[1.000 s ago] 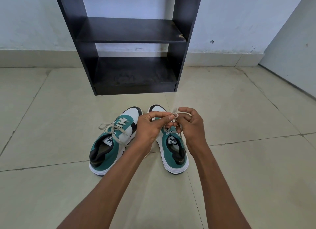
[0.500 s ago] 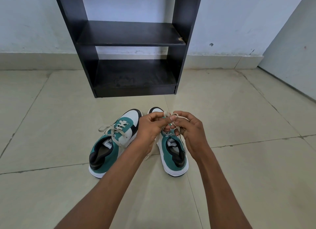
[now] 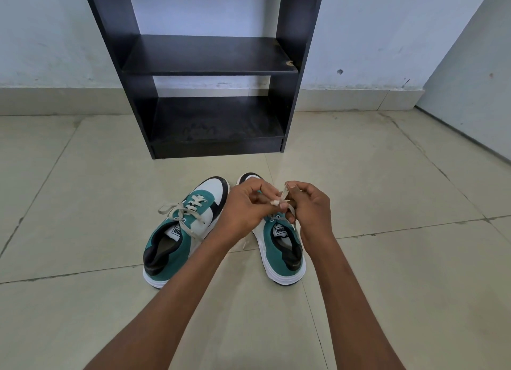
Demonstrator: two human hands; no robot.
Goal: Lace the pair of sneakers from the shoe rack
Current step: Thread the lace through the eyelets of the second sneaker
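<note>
- Tiled floor (image 3: 387,259): wide open room L, R & in front of the shoes; wall edge runs along far R.
- Black shoe rack (image 3: 210,54) vs back wall, both shelves bare, base edge just beyond the toes.
- Left sneaker (image 3: 182,231) laced, ends loose, angled beside right sneaker (image 3: 282,248), apart.
- Left hand (image 3: 243,212) & right hand (image 3: 312,209) over right sneaker's front, each pinching its lace (image 3: 282,198).

Floor (image 3: 387,259): pale tiles, dark grout lines.
Wall (image 3: 55,37): pale blue-white, scuffed.
Skirting (image 3: 345,100): tiled strip at wall base.
</note>
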